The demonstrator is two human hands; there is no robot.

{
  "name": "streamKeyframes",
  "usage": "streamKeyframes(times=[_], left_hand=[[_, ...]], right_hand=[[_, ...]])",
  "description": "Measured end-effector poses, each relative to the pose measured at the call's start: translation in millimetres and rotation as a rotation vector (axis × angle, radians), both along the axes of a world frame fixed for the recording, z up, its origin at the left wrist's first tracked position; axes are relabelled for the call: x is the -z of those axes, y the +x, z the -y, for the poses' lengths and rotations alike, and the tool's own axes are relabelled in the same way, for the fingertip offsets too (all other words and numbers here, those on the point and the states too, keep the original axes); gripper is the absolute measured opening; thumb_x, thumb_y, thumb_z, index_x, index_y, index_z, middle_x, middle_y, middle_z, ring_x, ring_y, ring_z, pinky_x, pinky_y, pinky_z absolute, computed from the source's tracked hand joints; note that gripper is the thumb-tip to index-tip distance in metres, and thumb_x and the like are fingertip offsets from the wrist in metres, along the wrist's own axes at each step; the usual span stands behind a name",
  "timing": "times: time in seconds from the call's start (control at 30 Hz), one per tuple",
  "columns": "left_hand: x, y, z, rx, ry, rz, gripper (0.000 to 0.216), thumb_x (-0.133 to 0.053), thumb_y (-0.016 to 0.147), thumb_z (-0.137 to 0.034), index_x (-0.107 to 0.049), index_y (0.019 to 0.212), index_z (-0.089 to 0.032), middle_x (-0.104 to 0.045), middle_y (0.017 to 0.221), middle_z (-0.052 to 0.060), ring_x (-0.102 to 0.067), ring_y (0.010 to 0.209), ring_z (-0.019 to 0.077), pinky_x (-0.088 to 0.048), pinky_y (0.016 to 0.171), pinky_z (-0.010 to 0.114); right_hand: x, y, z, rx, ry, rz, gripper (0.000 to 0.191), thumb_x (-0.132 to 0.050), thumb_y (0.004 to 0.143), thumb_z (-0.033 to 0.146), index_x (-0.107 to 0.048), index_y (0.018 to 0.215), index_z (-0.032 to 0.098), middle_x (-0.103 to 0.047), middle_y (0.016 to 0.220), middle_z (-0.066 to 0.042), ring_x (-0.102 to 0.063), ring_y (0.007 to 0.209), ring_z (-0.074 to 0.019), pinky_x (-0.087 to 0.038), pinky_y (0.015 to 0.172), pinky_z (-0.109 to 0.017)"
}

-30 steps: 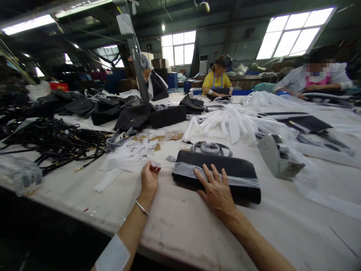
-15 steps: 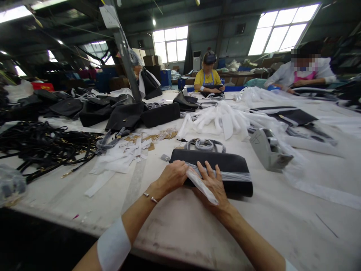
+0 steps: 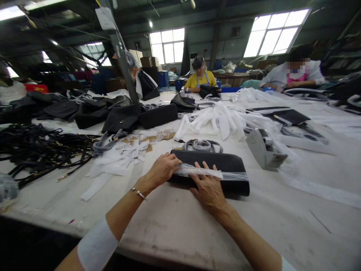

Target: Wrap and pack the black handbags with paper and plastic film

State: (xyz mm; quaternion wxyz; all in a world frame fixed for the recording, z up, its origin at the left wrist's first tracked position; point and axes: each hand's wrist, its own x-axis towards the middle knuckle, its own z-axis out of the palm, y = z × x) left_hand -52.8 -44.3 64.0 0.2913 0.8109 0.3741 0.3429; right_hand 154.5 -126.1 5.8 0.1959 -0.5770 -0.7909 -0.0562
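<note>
A black handbag (image 3: 210,157) lies flat at the table's front, with its grey-wrapped handle (image 3: 201,145) behind it. Around the bag's middle runs a clear plastic strip (image 3: 207,172), one loose length of which stretches rightward over my right hand's fingers. My left hand (image 3: 162,169) is closed on the strip at the bag's left end; its fingertips are partly hidden. With fingers spread, my right hand (image 3: 210,192) presses on the bag's front and the strip.
A grey tape dispenser (image 3: 263,148) stands right of the bag. White foam strips (image 3: 217,120) are heaped behind it. To the left lie paper scraps (image 3: 113,162), black straps (image 3: 42,150) and several black bags (image 3: 121,116). A metal post (image 3: 124,56) rises at back left. Co-workers sit across the table.
My left hand has moved left to the bag's end. The loose strip, earlier slanting down over my right hand, now lies along the bag. My right hand stays pressed on it.
</note>
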Motion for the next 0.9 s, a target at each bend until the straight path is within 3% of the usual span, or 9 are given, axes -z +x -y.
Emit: streamKeyframes(times=[0.13, 0.27, 0.4, 0.5, 0.63, 0.8, 0.9], left_hand=[[-4.9, 2.3, -5.3, 0.008, -0.032, 0.014, 0.017, -0.08, 0.064, -0.013, -0.073, 0.072, -0.026, -0.064, 0.076, 0.005, -0.055, 0.084, 0.0251, -0.037, 0.099, 0.035], [-21.9, 4.1, -2.0, 0.094, -0.135, 0.002, 0.01, -0.076, 0.07, -0.02, -0.069, 0.063, -0.024, -0.064, 0.072, 0.003, -0.055, 0.078, 0.022, -0.043, 0.081, 0.028], [-28.5, 9.9, 4.0, 0.195, -0.183, -0.076, 0.01, -0.069, 0.075, -0.016, -0.069, 0.068, -0.023, -0.064, 0.067, -0.001, -0.055, 0.065, 0.0161, -0.04, 0.063, 0.023], [-23.2, 17.3, 2.8, 0.294, -0.219, -0.087, 0.012, -0.067, 0.073, -0.014, -0.069, 0.067, -0.023, -0.068, 0.07, 0.0, -0.058, 0.065, 0.0167, -0.042, 0.063, 0.023], [-15.4, 27.5, -4.8, 0.356, -0.129, -0.112, 0.011, -0.067, 0.072, -0.015, -0.07, 0.068, -0.026, -0.068, 0.068, 0.001, -0.059, 0.067, 0.0192, -0.044, 0.066, 0.025], [-0.3, 32.7, -6.5, 0.266, 0.066, -0.07, 0.019, -0.072, 0.066, -0.014, -0.06, 0.056, -0.024, -0.055, 0.053, 0.004, -0.053, 0.065, 0.0226, -0.042, 0.083, 0.034], [13.3, 28.7, -3.9, 0.143, -0.032, 0.077, 0.022, -0.079, 0.058, -0.016, -0.059, 0.057, -0.024, -0.048, 0.047, 0.001, -0.046, 0.049, 0.0188, -0.045, 0.082, 0.037]], right_hand=[[-1.9, -0.6, 1.5, 0.001, 0.007, 0.009, 0.07, -0.078, 0.076, 0.042, -0.048, 0.139, 0.036, -0.042, 0.151, -0.006, -0.033, 0.139, -0.0387, -0.019, 0.112, -0.065], [-1.8, -1.1, 3.1, 0.009, -0.008, 0.018, 0.065, -0.076, 0.078, 0.038, -0.05, 0.138, 0.035, -0.042, 0.15, -0.009, -0.034, 0.138, -0.0401, -0.028, 0.107, -0.063], [6.2, 0.7, -0.1, -0.011, 0.042, 0.027, 0.067, -0.072, 0.081, 0.041, -0.044, 0.142, 0.036, -0.041, 0.151, -0.007, -0.033, 0.139, -0.0397, -0.018, 0.111, -0.066], [13.3, 2.1, -4.7, -0.014, 0.072, 0.055, 0.067, -0.066, 0.085, 0.043, -0.038, 0.145, 0.038, -0.042, 0.151, -0.007, -0.033, 0.139, -0.0401, -0.019, 0.111, -0.066], [17.7, 3.1, -7.8, -0.004, 0.064, 0.082, 0.066, -0.063, 0.086, 0.043, -0.037, 0.146, 0.038, -0.041, 0.151, -0.006, -0.032, 0.139, -0.039, -0.019, 0.111, -0.065], [17.5, 5.2, -6.6, -0.01, 0.061, 0.119, 0.064, -0.061, 0.086, 0.038, -0.038, 0.145, 0.037, -0.037, 0.154, -0.004, -0.029, 0.141, -0.0376, -0.018, 0.112, -0.064], [16.0, 5.9, -5.6, -0.012, 0.08, 0.137, 0.071, -0.062, 0.085, 0.037, -0.031, 0.148, 0.038, -0.037, 0.154, -0.004, -0.029, 0.141, -0.0365, -0.018, 0.112, -0.063]])
